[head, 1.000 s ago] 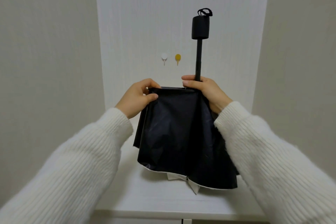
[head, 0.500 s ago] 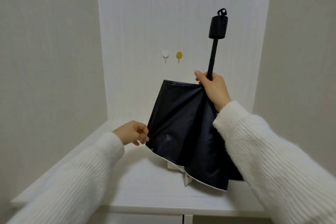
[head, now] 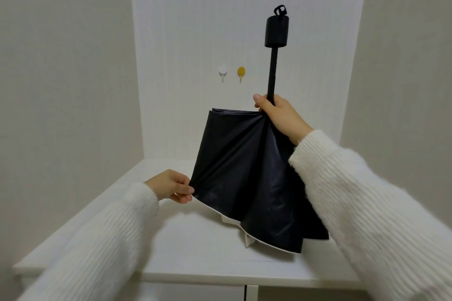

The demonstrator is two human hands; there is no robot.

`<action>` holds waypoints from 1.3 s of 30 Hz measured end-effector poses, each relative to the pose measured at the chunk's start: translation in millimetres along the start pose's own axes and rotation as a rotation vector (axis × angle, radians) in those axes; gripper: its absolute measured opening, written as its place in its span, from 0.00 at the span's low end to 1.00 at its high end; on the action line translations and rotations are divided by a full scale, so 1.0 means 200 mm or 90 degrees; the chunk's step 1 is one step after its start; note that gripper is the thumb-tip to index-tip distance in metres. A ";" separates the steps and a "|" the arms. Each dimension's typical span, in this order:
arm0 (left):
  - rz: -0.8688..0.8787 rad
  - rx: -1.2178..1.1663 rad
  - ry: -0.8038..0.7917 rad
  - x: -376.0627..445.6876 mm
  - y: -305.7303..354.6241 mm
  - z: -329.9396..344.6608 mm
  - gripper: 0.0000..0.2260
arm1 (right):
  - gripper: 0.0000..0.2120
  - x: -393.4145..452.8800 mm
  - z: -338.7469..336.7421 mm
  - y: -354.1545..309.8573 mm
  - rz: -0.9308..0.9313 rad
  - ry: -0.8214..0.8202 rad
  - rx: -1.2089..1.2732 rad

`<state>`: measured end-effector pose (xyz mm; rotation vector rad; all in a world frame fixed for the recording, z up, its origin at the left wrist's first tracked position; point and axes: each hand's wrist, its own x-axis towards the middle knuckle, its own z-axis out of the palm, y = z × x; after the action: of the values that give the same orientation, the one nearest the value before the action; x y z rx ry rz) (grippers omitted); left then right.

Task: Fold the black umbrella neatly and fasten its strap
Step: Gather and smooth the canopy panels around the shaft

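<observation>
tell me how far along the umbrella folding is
Done: the black umbrella is collapsed, canopy hanging loose, handle up. In hand: the right hand grips the shaft above the canopy; the left hand pinches the canopy's lower edge, apparently straightening a panel. Left: pleating, wrapping and fastening the strap, which isn't visible.

- Soft, even, dimmish light is filling the scene, casting faint shadows under the black fabric umbrella (head: 247, 173).
- Near fuzzy white sleeves (head: 381, 215) are blurring; the edges are bowing slightly.
</observation>
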<state>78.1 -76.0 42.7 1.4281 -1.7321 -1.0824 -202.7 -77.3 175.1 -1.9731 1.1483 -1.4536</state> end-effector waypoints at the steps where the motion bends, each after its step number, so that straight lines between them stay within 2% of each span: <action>1: -0.001 -0.003 0.003 -0.01 -0.01 0.00 0.09 | 0.17 0.00 0.01 0.00 -0.001 -0.002 0.004; 4: 0.020 -0.015 0.071 -0.01 -0.04 0.01 0.08 | 0.17 0.00 0.03 -0.01 -0.001 0.006 0.018; 6: 0.047 0.002 0.119 -0.02 -0.05 0.02 0.10 | 0.16 0.00 0.03 0.00 0.001 0.007 0.021; 13: 0.280 0.127 0.319 -0.09 -0.12 0.14 0.13 | 0.14 0.02 0.02 0.02 0.005 0.048 0.010; 19: 0.242 0.301 0.387 -0.11 -0.22 0.21 0.14 | 0.12 0.04 0.02 0.04 0.018 0.061 0.000; 26: 0.420 0.399 0.418 -0.02 -0.25 0.20 0.01 | 0.10 0.07 0.04 0.06 0.016 0.076 -0.001; 29: 0.417 0.322 0.411 -0.02 -0.25 0.20 0.02 | 0.11 0.08 0.04 0.07 0.016 0.080 0.002; 32: 0.389 0.140 0.463 -0.01 -0.23 0.21 0.09 | 0.10 0.09 0.03 0.08 0.014 0.090 0.009; 36: 0.284 -0.073 0.511 -0.02 -0.21 0.22 0.12 | 0.09 0.09 0.03 0.10 0.017 0.102 0.022; 39: 0.245 -0.056 0.495 -0.02 -0.23 0.20 0.10 | 0.09 0.09 0.02 0.10 0.011 0.112 0.021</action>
<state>65.7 -66.8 -16.2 1.1665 -1.2807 -0.3128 -203.9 -103.7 169.1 -1.8387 1.2031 -1.6536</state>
